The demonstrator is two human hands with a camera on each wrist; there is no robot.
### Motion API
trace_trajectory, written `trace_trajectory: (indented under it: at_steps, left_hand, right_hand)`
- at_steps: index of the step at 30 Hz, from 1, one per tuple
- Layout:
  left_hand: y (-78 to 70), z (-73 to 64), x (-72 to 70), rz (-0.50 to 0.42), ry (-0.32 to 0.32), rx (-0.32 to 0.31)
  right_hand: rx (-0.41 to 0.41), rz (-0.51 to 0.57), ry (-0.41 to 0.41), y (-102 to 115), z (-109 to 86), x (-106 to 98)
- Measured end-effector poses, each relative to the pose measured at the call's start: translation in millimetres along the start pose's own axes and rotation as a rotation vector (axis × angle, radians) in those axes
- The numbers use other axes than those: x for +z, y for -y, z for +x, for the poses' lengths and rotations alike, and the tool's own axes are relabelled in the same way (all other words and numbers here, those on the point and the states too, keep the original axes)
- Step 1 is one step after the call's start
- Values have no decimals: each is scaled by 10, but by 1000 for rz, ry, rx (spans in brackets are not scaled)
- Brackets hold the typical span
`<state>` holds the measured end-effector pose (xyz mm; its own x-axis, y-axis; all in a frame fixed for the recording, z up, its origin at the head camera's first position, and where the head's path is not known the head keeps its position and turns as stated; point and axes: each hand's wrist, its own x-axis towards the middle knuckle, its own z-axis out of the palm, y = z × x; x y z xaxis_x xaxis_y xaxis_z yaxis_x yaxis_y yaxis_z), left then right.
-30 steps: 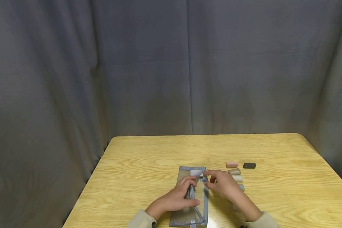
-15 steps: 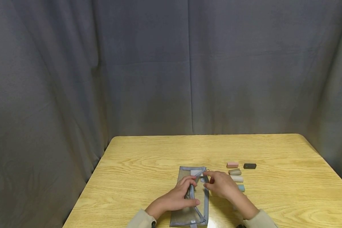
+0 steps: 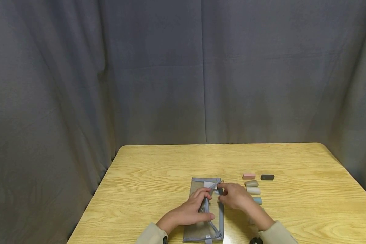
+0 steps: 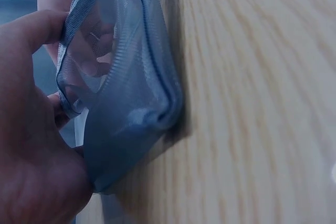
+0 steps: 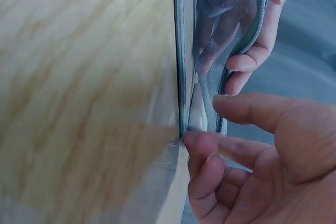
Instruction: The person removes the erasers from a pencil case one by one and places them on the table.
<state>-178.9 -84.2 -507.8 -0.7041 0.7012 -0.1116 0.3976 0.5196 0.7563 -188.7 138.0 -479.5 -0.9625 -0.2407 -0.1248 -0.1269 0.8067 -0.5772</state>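
A grey-blue mesh zip pouch point(image 3: 195, 230) lies on the table in the head view, its zipped mouth parted. My left hand point(image 3: 190, 211) rests over it and holds one edge of the mouth; in the left wrist view the thumb and fingers point(image 4: 50, 27) grip the trimmed edge. At the pouch's far right end, my right hand point(image 3: 236, 196) has curled fingers, with index finger and thumb on either side of the zipper end point(image 5: 184, 114). A whitish flat piece point(image 5: 198, 109) shows inside the mouth there; its kind is unclear.
Right of the pouch lie small blocks: a pink one point(image 3: 248, 176), a black one point(image 3: 267, 177), an olive one point(image 3: 251, 183), a white one point(image 3: 253, 190) and a light blue one point(image 3: 257, 200). A pale item is partly hidden by my right forearm. Grey curtains point(image 3: 158, 84) stand behind the table.
Both hands stay nearly in place on the pouch. The right hand's thumb and forearm shift slightly, uncovering a little more of the light blue block.
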Motion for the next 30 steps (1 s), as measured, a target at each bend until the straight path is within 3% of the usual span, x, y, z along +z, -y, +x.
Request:
trace_trajectory:
  at_steps: [9,19,30]
  left_hand:
    - [6,9,2,-2,2,0]
    - [36,23,19,21,0,12]
    - [60,1,20,9,-4,5]
  right_hand:
    - [-6,-39,9,26,32,10]
    - [-13,-101,-43,34,83,41]
    - [52,-208,-108,119,207,114]
